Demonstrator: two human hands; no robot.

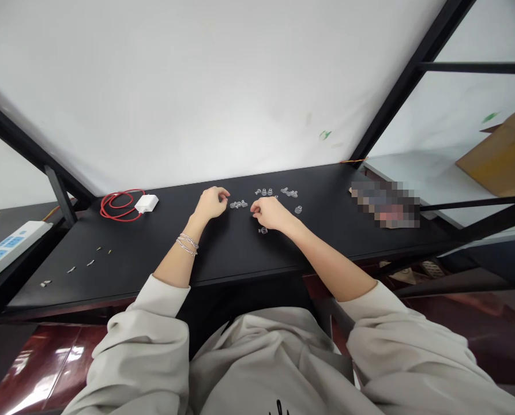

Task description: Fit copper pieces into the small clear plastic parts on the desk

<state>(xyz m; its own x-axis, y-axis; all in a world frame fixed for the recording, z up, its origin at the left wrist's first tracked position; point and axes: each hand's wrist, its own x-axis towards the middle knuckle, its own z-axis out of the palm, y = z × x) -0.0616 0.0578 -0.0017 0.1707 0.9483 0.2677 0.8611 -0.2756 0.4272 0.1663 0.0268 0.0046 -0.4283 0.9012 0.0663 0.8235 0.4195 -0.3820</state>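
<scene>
1. Colourless see-through pieces (239, 204) lie clustered on the black tabletop (226, 253) between the left hand (214, 202) and right hand (271, 213); others sit farther back.
2. The left hand's fingers curl just beside the cluster (whether they grip anything, I cannot tell).
3. The right hand's thumb and fingers bend close together, their hold likewise unclear; a lone piece (263, 230) lies just below.
4. A coiled red cable (117, 219) and white adapter (146, 203) lie farther left.

your surface (231, 256) holds clear pieces (239, 204) centrally, white adapter (146, 203) and red cable (125, 221) near back-left corner, small bits (90, 263) toward left edge, blurred item (387, 204) right.
</scene>
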